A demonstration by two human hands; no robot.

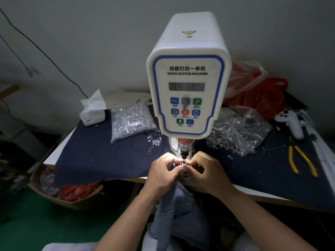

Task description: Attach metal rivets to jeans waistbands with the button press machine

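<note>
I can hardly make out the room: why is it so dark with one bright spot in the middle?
Head view: a small lamp under the press lights only the left hand, right hand and rivet die, washing out the fingertips; the room is dim, and the wide lens bends the table edge.

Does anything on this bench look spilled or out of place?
Yes. A scatter of loose small metal pieces lies on the dark cloth beside the clear bag of rivets, as if spilled from it. A white game controller by the yellow pliers also looks odd among tools.
</note>
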